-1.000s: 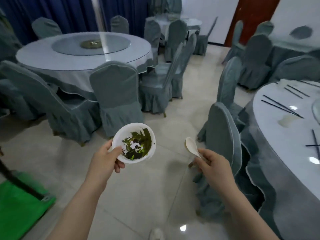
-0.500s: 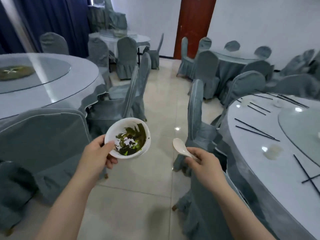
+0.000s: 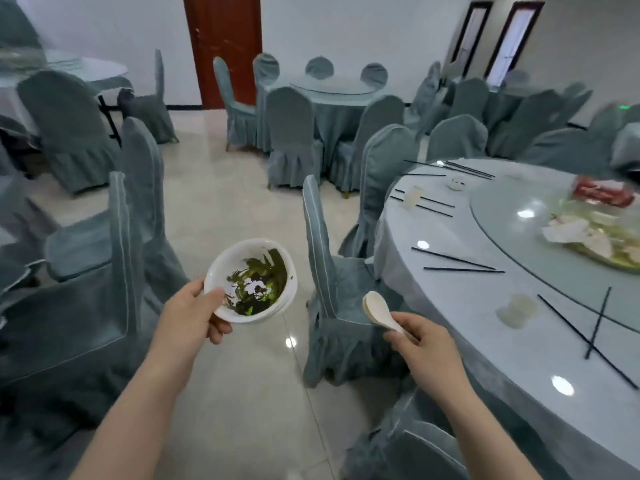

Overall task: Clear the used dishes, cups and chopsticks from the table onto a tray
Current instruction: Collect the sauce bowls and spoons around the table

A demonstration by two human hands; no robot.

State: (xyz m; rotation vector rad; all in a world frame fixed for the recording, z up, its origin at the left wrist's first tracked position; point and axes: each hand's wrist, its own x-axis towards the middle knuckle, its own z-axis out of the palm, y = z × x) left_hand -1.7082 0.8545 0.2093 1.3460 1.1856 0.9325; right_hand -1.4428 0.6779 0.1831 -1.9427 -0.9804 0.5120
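My left hand (image 3: 188, 323) grips the near rim of a white bowl (image 3: 251, 280) smeared with green leftovers, held tilted over the floor. My right hand (image 3: 420, 344) pinches the handle of a white soup spoon (image 3: 377, 311), bowl end pointing up and left. To the right stands the round table (image 3: 467, 323) with several black chopsticks (image 3: 453, 261) scattered on it, small white chopstick rests (image 3: 517, 310) and a small cup (image 3: 458, 183). A plate of food scraps (image 3: 588, 233) sits on the glass turntable (image 3: 512, 216). No tray is in view.
A covered chair (image 3: 332, 292) stands between my hands and the table, and another chair (image 3: 398, 448) is below my right arm. More covered chairs (image 3: 104, 278) crowd the left. Tiled floor (image 3: 221, 202) runs ahead toward a red door (image 3: 223, 46) and other tables (image 3: 332, 91).
My view has swung to the right, bringing the dirty table and its turntable into sight. Both hands keep the bowl and spoon in the same grip.
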